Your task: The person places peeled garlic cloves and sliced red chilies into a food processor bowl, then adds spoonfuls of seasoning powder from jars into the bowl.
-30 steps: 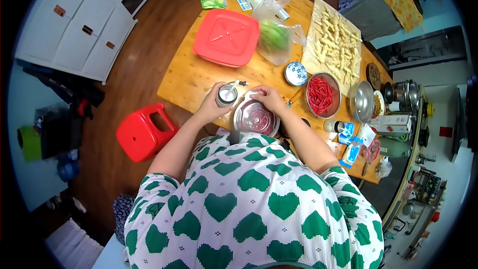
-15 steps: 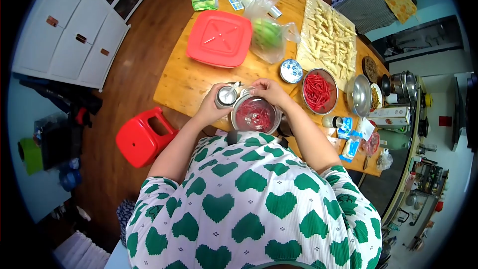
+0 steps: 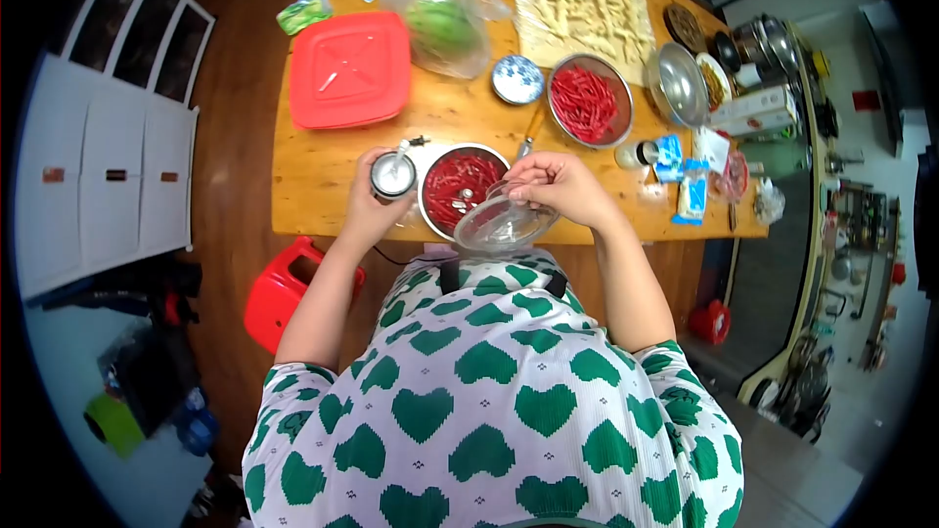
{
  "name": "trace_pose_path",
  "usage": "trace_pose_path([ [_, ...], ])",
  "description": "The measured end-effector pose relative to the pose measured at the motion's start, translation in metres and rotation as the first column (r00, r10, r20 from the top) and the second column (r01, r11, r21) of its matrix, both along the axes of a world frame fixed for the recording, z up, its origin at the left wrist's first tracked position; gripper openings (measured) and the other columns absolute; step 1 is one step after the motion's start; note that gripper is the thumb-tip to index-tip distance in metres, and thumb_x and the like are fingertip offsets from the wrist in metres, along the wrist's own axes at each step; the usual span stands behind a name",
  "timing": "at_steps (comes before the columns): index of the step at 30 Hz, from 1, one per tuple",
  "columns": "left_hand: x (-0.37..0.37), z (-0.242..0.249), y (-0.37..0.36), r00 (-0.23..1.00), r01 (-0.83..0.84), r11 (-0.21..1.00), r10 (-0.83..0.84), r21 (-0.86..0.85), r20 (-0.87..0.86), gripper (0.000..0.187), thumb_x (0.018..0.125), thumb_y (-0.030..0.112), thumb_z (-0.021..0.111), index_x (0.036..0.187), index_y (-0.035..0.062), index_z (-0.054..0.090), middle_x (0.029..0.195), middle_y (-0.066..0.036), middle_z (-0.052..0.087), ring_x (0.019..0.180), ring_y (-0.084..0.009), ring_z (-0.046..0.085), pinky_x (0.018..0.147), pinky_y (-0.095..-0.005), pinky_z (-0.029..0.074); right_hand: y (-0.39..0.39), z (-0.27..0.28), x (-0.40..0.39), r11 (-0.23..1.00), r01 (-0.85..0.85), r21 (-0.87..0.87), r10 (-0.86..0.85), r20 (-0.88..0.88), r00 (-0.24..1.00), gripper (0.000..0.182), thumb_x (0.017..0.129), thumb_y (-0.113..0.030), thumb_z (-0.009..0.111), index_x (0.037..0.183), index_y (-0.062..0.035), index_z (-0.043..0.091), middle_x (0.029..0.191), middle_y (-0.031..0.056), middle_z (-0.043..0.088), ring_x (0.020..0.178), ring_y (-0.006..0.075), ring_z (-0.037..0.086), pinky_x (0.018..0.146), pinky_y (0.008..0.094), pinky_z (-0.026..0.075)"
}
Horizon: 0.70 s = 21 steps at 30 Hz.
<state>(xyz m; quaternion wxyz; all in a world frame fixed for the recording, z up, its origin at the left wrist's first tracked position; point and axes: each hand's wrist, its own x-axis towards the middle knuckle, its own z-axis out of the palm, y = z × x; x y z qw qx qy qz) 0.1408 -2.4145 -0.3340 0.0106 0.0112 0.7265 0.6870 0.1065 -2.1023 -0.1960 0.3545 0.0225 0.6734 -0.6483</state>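
Observation:
My left hand [image 3: 362, 203] is wrapped round a small jar [image 3: 393, 176] of white contents, with a spoon handle sticking out at its top. My right hand [image 3: 567, 190] pinches the edge of a clear lid [image 3: 501, 227], which tilts over the near right side of a round bowl [image 3: 423, 207]. Red chili peppers [image 3: 458, 182] lie in that bowl around a central post. Just beyond the right hand, a knife [image 3: 529, 135] rests on the table. The jar stays just left of the bowl.
On the wooden table [image 3: 323, 176] are a red-lidded box [image 3: 350, 70], a bagged green vegetable [image 3: 442, 27], a blue-white dish [image 3: 517, 79], a metal bowl of red peppers [image 3: 587, 103] and a board of pale pieces [image 3: 587, 0]. A red stool [image 3: 274, 298] stands at left.
My right hand has lifted the clear lid off the bowl and tilted it toward me, uncovering the peppers. My left hand still holds the jar. The camera view has shifted.

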Motion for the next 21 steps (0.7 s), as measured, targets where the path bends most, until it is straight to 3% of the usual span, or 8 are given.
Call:
trace_pose_path([
  [4,0.0,-0.006,0.008,0.995,0.013,0.998,-0.019,-0.062,-0.094,0.076,0.075,-0.002,0.084,0.139,0.0052,0.045,0.13,-0.01,0.055,0.123,-0.0202,0.056,0.109,-0.0338,0.044,0.038,0.017,0.034,0.997,-0.036,0.071,0.043,-0.093,0.995,0.018,0.09,0.004,0.075,0.107,0.0008,0.071,0.099,0.0049,0.076,0.093,0.01,0.071,0.084,0.0244,0.057],
  [8,0.008,-0.002,0.028,0.996,0.024,0.999,-0.026,-0.03,-0.089,0.081,0.076,-0.004,0.083,0.143,0.0069,0.039,0.13,-0.009,0.057,0.123,-0.0183,0.057,0.11,-0.0352,0.045,0.09,0.026,0.064,0.954,-0.086,0.287,0.114,-0.085,0.99,0.016,0.085,0.004,0.076,0.1,0.0002,0.071,0.092,0.0026,0.074,0.088,0.0098,0.069,0.08,0.0257,0.055],
  [11,0.022,0.011,0.046,0.996,0.007,0.999,-0.012,-0.05,-0.093,0.08,0.078,-0.002,0.083,0.144,0.0068,0.039,0.13,-0.008,0.058,0.123,-0.0183,0.058,0.11,-0.0351,0.045,0.124,0.013,0.081,0.715,-0.027,0.699,0.267,-0.236,0.934,0.017,0.079,0.002,0.073,0.096,-0.0046,0.071,0.087,0.0097,0.073,0.083,0.0215,0.071,0.076,0.033,0.055],
  [12,0.027,0.016,0.052,0.997,0.013,0.999,-0.017,-0.048,-0.079,0.08,0.079,-0.001,0.083,0.145,0.0065,0.038,0.13,-0.008,0.058,0.123,-0.0182,0.057,0.11,-0.0352,0.044,0.134,0.0,0.091,0.675,0.126,0.727,0.254,-0.389,0.885,0.015,0.077,0.001,0.069,0.09,-0.0057,0.069,0.087,0.015,0.069,0.08,0.0334,0.068,0.073,0.0415,0.053],
  [15,0.041,0.023,0.065,0.998,0.05,0.998,-0.052,-0.04,-0.038,0.081,0.079,0.0,0.084,0.145,0.0059,0.038,0.129,-0.008,0.059,0.123,-0.0185,0.057,0.111,-0.0352,0.043,0.161,-0.054,0.106,0.513,0.377,0.771,0.301,-0.573,0.762,0.008,0.08,0.001,0.066,0.085,-0.006,0.066,0.091,0.0155,0.068,0.083,0.0378,0.066,0.073,0.0462,0.052],
  [19,0.062,0.04,0.078,0.996,0.008,0.995,-0.017,-0.104,-0.084,0.083,0.078,0.0,0.084,0.146,0.0054,0.037,0.131,-0.009,0.058,0.125,-0.0193,0.057,0.111,-0.0351,0.043,0.179,-0.139,0.119,0.498,0.606,0.62,0.234,-0.769,0.595,0.007,0.082,-0.004,0.068,0.083,-0.007,0.062,0.088,0.0138,0.062,0.087,0.0383,0.062,0.074,0.0485,0.05],
  [20,0.067,0.042,0.082,0.994,-0.05,0.996,0.043,-0.075,-0.102,0.079,0.076,0.005,0.087,0.141,0.0058,0.042,0.125,-0.009,0.062,0.119,-0.0174,0.06,0.108,-0.0332,0.045,0.186,-0.16,0.121,0.48,0.561,0.674,0.28,-0.724,0.631,0.008,0.083,-0.006,0.069,0.082,-0.0077,0.061,0.087,0.0122,0.062,0.088,0.0366,0.061,0.076,0.0488,0.048],
  [21,0.074,0.044,0.083,0.999,-0.035,0.998,0.032,-0.056,-0.044,0.083,0.078,0.001,0.084,0.146,0.0057,0.037,0.131,-0.009,0.058,0.125,-0.0187,0.057,0.111,-0.0347,0.043,0.186,-0.169,0.121,0.467,0.577,0.67,0.311,-0.735,0.603,0.008,0.083,-0.007,0.069,0.082,-0.0081,0.062,0.086,0.0117,0.062,0.088,0.0358,0.061,0.077,0.0487,0.048],
])
